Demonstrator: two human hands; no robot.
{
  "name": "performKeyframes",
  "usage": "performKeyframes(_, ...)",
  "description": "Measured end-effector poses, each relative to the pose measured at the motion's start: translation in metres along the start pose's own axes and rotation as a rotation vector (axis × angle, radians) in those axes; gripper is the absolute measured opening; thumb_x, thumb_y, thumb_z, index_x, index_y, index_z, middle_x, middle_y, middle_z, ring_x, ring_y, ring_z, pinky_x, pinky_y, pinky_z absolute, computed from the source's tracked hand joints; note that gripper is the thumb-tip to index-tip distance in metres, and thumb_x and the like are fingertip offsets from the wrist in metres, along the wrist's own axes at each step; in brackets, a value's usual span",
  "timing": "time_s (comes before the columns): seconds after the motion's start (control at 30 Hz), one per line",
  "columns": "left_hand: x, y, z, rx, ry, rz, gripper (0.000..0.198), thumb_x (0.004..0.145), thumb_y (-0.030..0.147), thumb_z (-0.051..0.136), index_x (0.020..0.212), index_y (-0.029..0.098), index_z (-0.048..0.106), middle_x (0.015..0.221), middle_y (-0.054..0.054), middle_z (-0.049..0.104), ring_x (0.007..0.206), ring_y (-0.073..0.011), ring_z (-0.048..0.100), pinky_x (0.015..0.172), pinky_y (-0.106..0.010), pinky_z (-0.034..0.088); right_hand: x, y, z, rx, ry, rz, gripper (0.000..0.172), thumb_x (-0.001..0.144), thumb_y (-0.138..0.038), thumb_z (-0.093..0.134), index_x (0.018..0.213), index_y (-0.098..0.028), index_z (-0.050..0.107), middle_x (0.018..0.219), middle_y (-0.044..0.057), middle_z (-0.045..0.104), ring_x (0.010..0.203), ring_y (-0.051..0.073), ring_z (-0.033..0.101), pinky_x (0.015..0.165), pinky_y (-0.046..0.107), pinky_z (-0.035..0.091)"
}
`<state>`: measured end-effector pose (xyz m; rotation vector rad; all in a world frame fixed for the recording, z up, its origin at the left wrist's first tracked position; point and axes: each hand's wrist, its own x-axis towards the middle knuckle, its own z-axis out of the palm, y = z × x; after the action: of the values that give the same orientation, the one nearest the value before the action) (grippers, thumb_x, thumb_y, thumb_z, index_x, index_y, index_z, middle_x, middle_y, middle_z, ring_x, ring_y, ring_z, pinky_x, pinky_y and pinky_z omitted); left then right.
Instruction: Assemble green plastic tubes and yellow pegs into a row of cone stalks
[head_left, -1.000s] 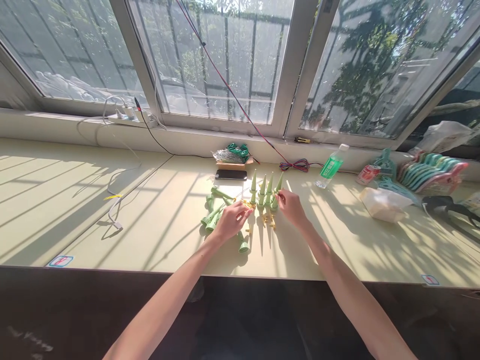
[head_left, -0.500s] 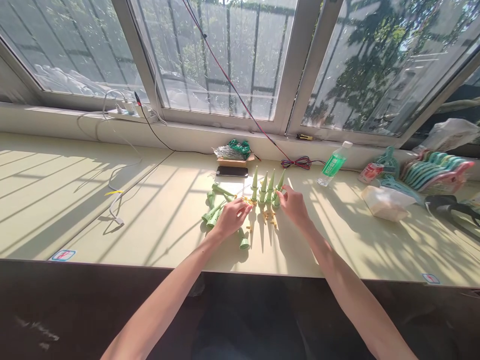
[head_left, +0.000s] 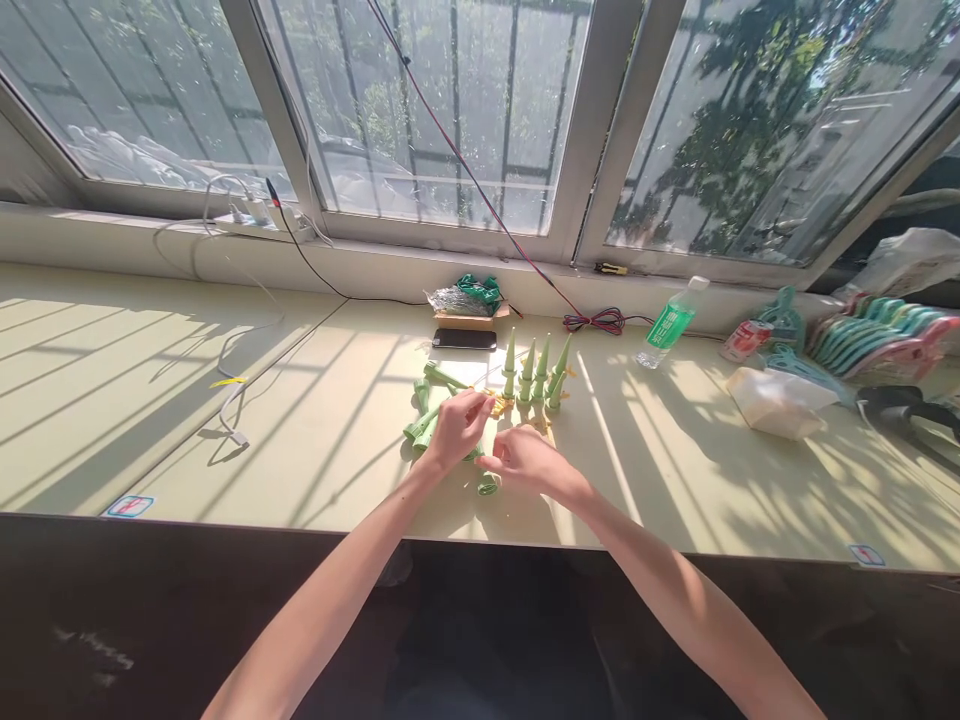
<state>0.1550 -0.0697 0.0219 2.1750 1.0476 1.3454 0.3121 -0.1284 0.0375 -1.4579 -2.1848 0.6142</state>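
My left hand [head_left: 460, 428] is closed in a pinch beside the small yellow pieces [head_left: 502, 404]; whatever lies between its fingertips is too small to make out. My right hand [head_left: 531, 460] hovers low over the table with thumb and fingers apart. Its thumb is close to a lying green cone [head_left: 487, 487], partly covered by the hand. Several green cones [head_left: 541, 372] stand upright in short rows just behind the hands, with yellow bits among them. More green cones [head_left: 421, 395] lie in a loose pile left of my left hand, partly hidden by it.
Behind the cones lie a dark phone [head_left: 464, 340] and a small cardboard box [head_left: 471, 322] with green and clear wrapping. To the right are a bottle [head_left: 667, 325], a can [head_left: 745, 341], a white packet [head_left: 780, 403] and clothes hangers [head_left: 866, 340]. A white cable [head_left: 238, 400] lies left.
My right hand has left the rightmost upright cone and moved left and toward me, to the lying cone. My left hand has shifted slightly up and left, its fingers still pinched.
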Motion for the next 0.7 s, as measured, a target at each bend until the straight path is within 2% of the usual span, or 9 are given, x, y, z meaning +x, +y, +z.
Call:
performKeyframes(0.1, -0.001, -0.001, 0.0, 0.019, 0.001, 0.016, 0.039, 0.1, 0.033, 0.049, 0.063, 0.019, 0.048, 0.06, 0.001, 0.045, 0.056, -0.0136, 0.041, 0.054, -0.028, 0.034, 0.004, -0.003, 0.008, 0.027, -0.049, 0.049, 0.051, 0.082, -0.056, 0.069, 0.052, -0.021, 0.049, 0.047, -0.002, 0.047, 0.046, 0.011, 0.042, 0.044, 0.024, 0.028)
performKeyframes(0.33, -0.002, 0.0, 0.002, 0.054, -0.005, 0.045, 0.039, 0.1, 0.034, 0.049, 0.064, 0.02, 0.049, 0.06, 0.001, 0.046, 0.054, -0.0134, 0.041, 0.053, -0.028, 0.035, 0.008, -0.006, 0.005, 0.148, -0.204, 0.158, 0.051, 0.084, -0.035, 0.062, 0.04, -0.022, 0.041, 0.029, -0.003, 0.037, 0.031, 0.01, 0.038, 0.037, 0.024, 0.032)
performKeyframes(0.5, -0.002, 0.0, 0.003, 0.043, -0.013, 0.036, 0.038, 0.099, 0.035, 0.049, 0.065, 0.019, 0.052, 0.061, 0.001, 0.048, 0.055, -0.0131, 0.043, 0.053, -0.027, 0.037, 0.006, -0.004, 0.007, 0.26, -0.198, 0.171, 0.05, 0.079, -0.028, 0.063, 0.036, -0.022, 0.038, 0.026, -0.004, 0.036, 0.026, 0.01, 0.036, 0.032, 0.023, 0.031)
performKeyframes(0.6, -0.002, -0.002, 0.003, 0.007, -0.004, 0.004, 0.034, 0.099, 0.036, 0.05, 0.071, 0.019, 0.056, 0.065, 0.0, 0.054, 0.057, -0.0133, 0.048, 0.054, -0.026, 0.04, 0.003, -0.001, 0.004, 0.294, -0.18, 0.211, 0.047, 0.077, -0.025, 0.062, 0.039, -0.022, 0.034, 0.027, -0.005, 0.035, 0.027, 0.009, 0.034, 0.031, 0.022, 0.028)
performKeyframes(0.7, -0.003, -0.002, 0.003, -0.05, 0.018, -0.047, 0.028, 0.098, 0.037, 0.052, 0.08, 0.018, 0.06, 0.071, -0.001, 0.062, 0.06, -0.0135, 0.054, 0.055, -0.026, 0.043, 0.005, 0.005, -0.006, 0.306, -0.107, 0.204, 0.041, 0.077, -0.026, 0.061, 0.044, -0.021, 0.039, 0.035, -0.006, 0.038, 0.032, 0.009, 0.038, 0.034, 0.022, 0.029)
